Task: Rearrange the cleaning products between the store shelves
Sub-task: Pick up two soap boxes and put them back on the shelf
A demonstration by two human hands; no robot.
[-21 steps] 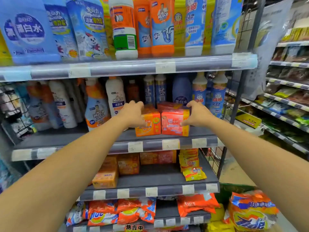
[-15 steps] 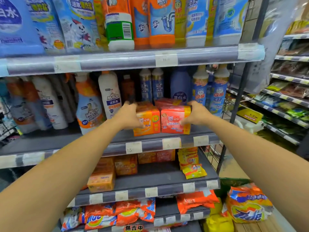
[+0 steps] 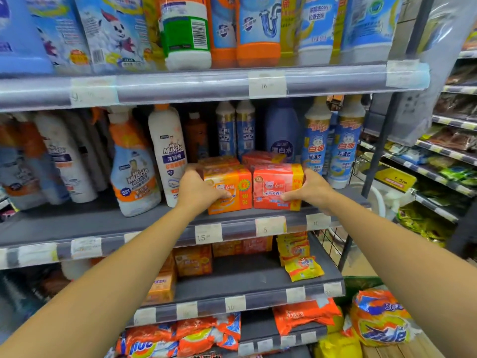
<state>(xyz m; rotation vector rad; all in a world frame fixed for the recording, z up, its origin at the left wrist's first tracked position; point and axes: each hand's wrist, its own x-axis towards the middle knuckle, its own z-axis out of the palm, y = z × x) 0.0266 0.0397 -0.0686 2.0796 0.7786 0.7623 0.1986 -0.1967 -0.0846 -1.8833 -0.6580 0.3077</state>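
The orange soap pack (image 3: 229,188) and red soap pack (image 3: 277,186) stand touching at the front of the middle shelf (image 3: 77,223), squeezed between the hands. The left hand (image 3: 198,188) curls round the orange one's outer side, the right hand (image 3: 309,189) round the red's. Similar packs (image 3: 193,262) one shelf below the grip suggest the rearranging is unfinished.

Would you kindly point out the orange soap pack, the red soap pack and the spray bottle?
orange soap pack (image 3: 237,186), head view, front face.
red soap pack (image 3: 273,183), head view, front face.
spray bottle (image 3: 134,174), head view, label.

Orange soap pack (image 3: 228,188), red soap pack (image 3: 277,186), grey shelf (image 3: 144,223).
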